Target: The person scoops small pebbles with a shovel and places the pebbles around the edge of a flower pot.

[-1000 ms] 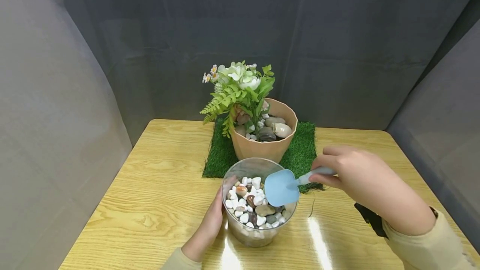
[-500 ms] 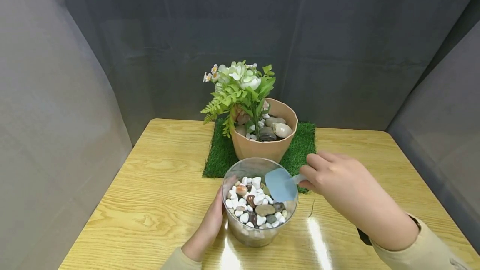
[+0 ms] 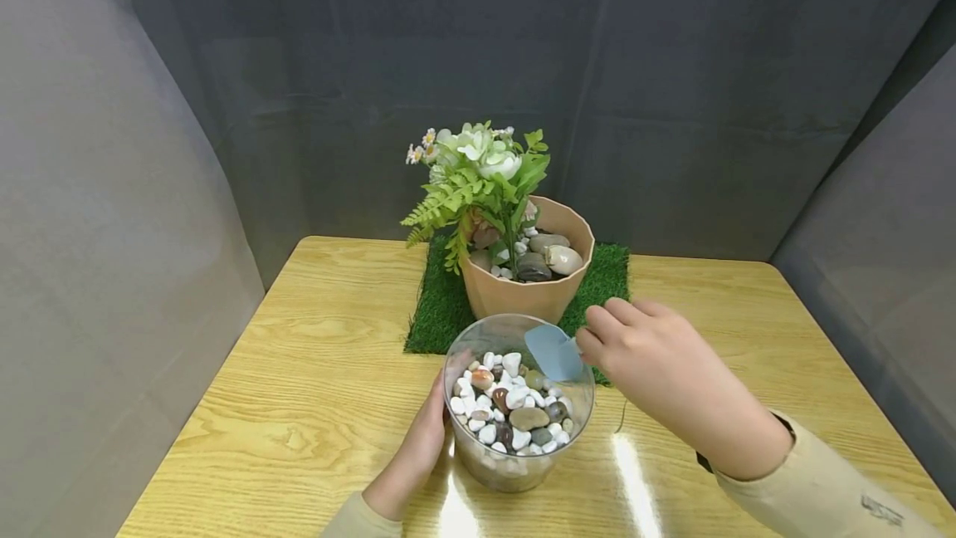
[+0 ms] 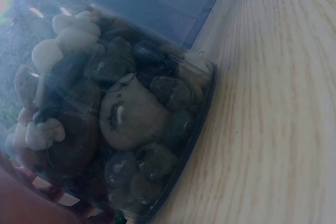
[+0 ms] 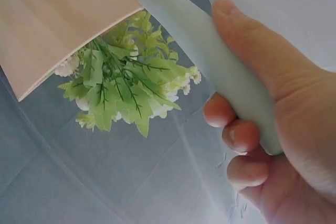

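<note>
A clear round container [image 3: 499,476] filled with white, brown and grey pebbles [image 3: 515,397] stands on the table. My left hand [image 3: 424,432] holds its left side, the fingers bent round the wall; the left wrist view looks at larger stones [image 4: 134,119] through that wall. My right hand [image 3: 650,364] grips the pale handle [image 5: 210,56] of a small shovel, thumb along one side and fingertips curled round the other. The shovel's light blue blade [image 3: 554,353] is tilted over the container's back right rim, above the pebbles. In the head view the hand hides most of the handle.
Behind the container, a peach plant pot [image 3: 523,299] with stones and a leafy, white-flowered plant [image 3: 478,173] stands on a green artificial grass mat [image 3: 608,289]. Wooden tabletop [image 3: 314,355] extends to both sides. A dark grey curtain [image 3: 695,106] closes off the back.
My right hand has moved left and turned over, tipping the shovel blade so it looks narrower and sits slightly higher. More pebbles show beneath it. The left hand and container have stayed put.
</note>
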A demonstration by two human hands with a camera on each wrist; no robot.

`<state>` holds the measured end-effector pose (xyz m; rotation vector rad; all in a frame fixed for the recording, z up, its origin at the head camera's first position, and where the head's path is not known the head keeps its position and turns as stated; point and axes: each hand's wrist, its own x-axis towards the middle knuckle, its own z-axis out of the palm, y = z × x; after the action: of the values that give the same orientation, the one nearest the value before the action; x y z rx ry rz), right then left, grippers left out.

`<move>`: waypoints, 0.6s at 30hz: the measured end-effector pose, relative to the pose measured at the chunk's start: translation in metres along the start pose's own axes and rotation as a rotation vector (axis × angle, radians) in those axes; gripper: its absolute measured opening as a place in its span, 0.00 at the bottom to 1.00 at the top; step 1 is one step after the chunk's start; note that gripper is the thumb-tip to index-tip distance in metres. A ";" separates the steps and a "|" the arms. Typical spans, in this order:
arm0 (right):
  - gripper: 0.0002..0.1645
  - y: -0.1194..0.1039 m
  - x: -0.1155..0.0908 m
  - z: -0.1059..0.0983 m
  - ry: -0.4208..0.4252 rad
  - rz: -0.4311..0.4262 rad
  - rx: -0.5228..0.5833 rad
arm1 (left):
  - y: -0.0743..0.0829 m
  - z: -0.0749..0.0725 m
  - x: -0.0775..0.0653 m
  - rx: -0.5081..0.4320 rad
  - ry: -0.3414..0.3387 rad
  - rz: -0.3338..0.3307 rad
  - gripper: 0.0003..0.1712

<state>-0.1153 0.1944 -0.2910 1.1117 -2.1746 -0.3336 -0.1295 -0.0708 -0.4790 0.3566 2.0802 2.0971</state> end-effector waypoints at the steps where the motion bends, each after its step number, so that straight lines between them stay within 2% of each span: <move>1: 0.15 -0.001 0.000 0.001 -0.001 -0.003 -0.002 | 0.000 0.000 0.000 -0.001 -0.001 0.000 0.38; 5: 0.16 -0.002 0.002 0.002 -0.025 -0.003 -0.004 | 0.000 0.000 0.001 -0.004 -0.002 -0.002 0.36; 9: 0.20 -0.003 0.004 0.004 -0.074 -0.001 -0.002 | 0.001 0.000 0.000 -0.003 -0.005 -0.005 0.36; 13: 0.20 0.000 0.005 0.008 -0.132 0.006 -0.010 | 0.002 0.000 0.000 -0.008 -0.009 -0.010 0.38; 18: 0.22 0.006 0.003 0.018 -0.168 0.038 0.064 | 0.002 0.000 -0.001 -0.006 -0.007 -0.017 0.38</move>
<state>-0.1322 0.1945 -0.2996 1.1103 -2.3661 -0.3541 -0.1286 -0.0715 -0.4766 0.3445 2.0653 2.0889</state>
